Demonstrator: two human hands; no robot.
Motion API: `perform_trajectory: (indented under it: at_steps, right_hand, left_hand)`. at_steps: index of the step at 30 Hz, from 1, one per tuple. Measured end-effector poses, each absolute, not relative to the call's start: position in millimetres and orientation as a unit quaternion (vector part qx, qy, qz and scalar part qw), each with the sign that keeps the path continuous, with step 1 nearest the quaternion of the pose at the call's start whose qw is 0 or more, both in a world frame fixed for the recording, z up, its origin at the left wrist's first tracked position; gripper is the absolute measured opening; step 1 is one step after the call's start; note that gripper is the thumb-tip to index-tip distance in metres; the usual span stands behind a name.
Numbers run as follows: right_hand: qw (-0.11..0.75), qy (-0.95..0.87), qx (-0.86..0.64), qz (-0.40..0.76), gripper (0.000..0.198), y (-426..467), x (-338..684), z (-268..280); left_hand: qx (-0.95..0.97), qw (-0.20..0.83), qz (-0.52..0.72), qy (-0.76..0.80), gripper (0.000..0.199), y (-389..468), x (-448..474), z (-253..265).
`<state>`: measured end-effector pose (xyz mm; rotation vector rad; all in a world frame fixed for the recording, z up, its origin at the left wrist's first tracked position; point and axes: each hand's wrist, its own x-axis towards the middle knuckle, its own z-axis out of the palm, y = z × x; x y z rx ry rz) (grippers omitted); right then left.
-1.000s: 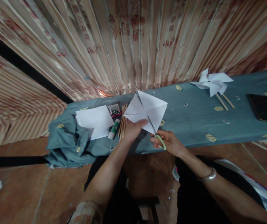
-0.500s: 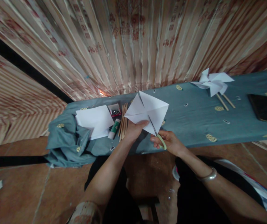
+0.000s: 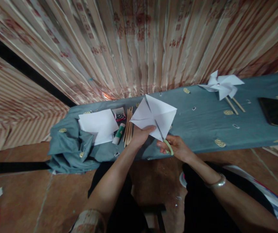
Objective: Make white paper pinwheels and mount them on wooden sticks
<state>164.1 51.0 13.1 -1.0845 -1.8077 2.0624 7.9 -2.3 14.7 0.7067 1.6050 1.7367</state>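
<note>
A square of white paper (image 3: 164,111) is pinched in my left hand (image 3: 141,134), thumb on top and fingers hidden beneath. Slits run inward from its top and left corners toward the middle. My right hand (image 3: 175,146) grips a pair of scissors (image 3: 168,147) with pale green handles. Their blades lie along the paper's lower corner and point toward its centre. Just left of the paper are several thin wooden sticks (image 3: 128,127), a green and white glue stick (image 3: 118,134) and a small box of metal pins (image 3: 119,116).
A stack of white paper (image 3: 98,124) lies on the left of the cloth-covered bench (image 3: 197,126). Paper pinwheels (image 3: 222,84) on wooden sticks and a dark phone (image 3: 276,112) rest on the right. A patterned curtain (image 3: 143,48) hangs behind.
The paper has shifted very slightly to the right. Both hands and the scissors hold nearly the same position.
</note>
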Motion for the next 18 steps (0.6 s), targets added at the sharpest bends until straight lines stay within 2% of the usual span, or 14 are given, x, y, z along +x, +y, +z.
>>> perform_trajectory:
  at_steps: [18]
  right_hand:
    - [0.102, -0.618, -0.360, 0.692, 0.049, 52.5, 164.3, 7.4]
  left_hand:
    - [0.278, 0.330, 0.672, 0.602, 0.045, -2.4, 7.2, 10.6]
